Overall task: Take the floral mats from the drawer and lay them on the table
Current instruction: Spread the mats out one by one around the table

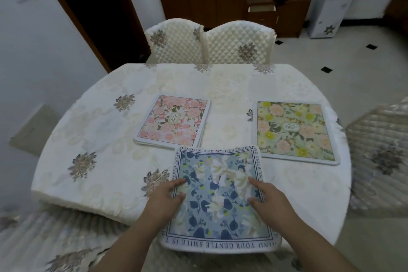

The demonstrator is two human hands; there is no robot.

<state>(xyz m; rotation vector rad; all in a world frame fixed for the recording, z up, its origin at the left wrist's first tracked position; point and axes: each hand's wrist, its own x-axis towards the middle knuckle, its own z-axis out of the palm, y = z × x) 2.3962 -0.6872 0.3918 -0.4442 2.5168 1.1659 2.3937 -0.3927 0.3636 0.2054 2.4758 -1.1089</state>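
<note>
Three floral mats are over the table point(99, 130), which wears a cream embroidered cloth. A pink mat point(174, 120) lies flat near the middle. A yellow-green mat point(293, 131) lies flat at the right. The blue mat point(218, 196), with lettering round its border, is nearest me and overhangs the table's front edge. My left hand point(164, 200) grips its left edge, thumb on top. My right hand point(268, 200) grips its right edge the same way. The mat's far edge overlaps the pink mat's near edge.
Two quilted cream chairs point(209, 42) stand at the far side of the table. Another chair back point(379, 157) is at the right, and one point(44, 243) sits at the bottom left. A brown cabinet point(278, 13) stands by the far wall.
</note>
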